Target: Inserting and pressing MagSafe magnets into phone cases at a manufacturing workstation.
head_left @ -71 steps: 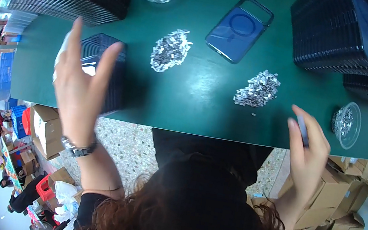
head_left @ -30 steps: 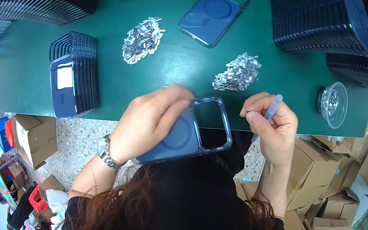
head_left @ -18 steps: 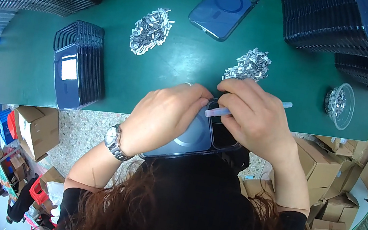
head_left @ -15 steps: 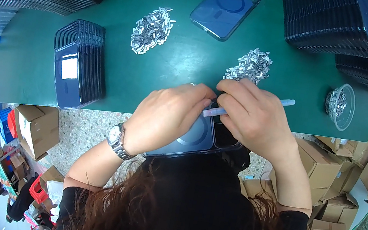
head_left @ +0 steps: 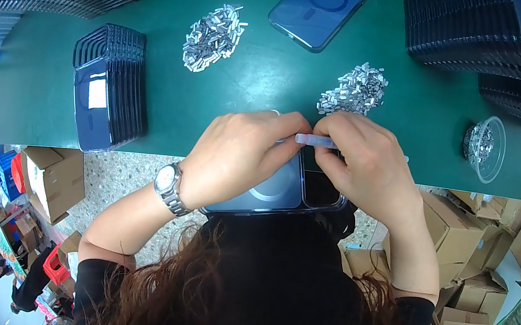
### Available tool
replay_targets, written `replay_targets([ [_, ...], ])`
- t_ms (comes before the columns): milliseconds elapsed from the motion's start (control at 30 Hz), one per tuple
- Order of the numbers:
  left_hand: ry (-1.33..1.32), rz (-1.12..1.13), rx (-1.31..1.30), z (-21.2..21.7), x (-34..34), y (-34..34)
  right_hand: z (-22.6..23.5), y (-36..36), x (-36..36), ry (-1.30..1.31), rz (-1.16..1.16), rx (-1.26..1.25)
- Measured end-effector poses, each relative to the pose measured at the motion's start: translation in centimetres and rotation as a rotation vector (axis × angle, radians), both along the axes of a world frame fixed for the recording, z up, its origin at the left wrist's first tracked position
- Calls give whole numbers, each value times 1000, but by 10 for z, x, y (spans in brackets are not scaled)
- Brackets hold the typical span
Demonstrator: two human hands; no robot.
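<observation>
Item: phone case point(head_left: 272, 195), translucent dark blue with a pale ring on its back. Location: lower centre of the frame, just off the near edge of the green worktop point(head_left: 253, 85), above the person's lap. Long axis runs roughly left to right across the frame, tilted slightly; its camera-opening end lies toward the right.

Left hand point(head_left: 237, 155): closed around the case from its upper edge, fingers curled over the rim, palm covering the left part of the back. A metal wristwatch point(head_left: 168, 185) sits on this wrist.

Right hand point(head_left: 364, 162): pinching a slim pale stick tool point(head_left: 316, 141) between thumb and fingers, the tool lying nearly horizontal, its left end touching the left hand's fingertips directly above the case's upper rim. The right hand sits over the right end of the case and is the nearer one to the opening.

Surroundings on the worktop:
- Loose pile of small silvery parts point(head_left: 355, 89), just beyond the right hand.
- Second pile of silvery parts point(head_left: 213, 36), upper left of centre.
- Single case lying flat point(head_left: 321, 4), top centre.
- Stack of dark cases point(head_left: 108, 85), left.
- Clear round dish point(head_left: 485, 148) with small parts, right edge.
- Dark trays point(head_left: 475, 30) stacked at upper right; more at upper left.

Below the worktop: cardboard boxes point(head_left: 470, 225), right.
</observation>
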State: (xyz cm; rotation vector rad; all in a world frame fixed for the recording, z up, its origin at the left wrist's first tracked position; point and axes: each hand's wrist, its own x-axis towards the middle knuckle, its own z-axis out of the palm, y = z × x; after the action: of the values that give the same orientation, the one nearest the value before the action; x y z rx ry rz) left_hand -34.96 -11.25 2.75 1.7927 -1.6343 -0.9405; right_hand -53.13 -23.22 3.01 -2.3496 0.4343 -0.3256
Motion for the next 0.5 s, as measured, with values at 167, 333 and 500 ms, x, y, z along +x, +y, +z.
replay_targets([
  [167, -138, -57, -53, 0, 1, -3, -3, 0, -4, -2, -36, 73],
  [333, -157, -55, -71, -6, 4, 0, 4, 7, -11, 62, -75, -161],
  [500, -232, -120, -108, -5, 4, 5, 3, 11, -10, 255, 88, -356],
])
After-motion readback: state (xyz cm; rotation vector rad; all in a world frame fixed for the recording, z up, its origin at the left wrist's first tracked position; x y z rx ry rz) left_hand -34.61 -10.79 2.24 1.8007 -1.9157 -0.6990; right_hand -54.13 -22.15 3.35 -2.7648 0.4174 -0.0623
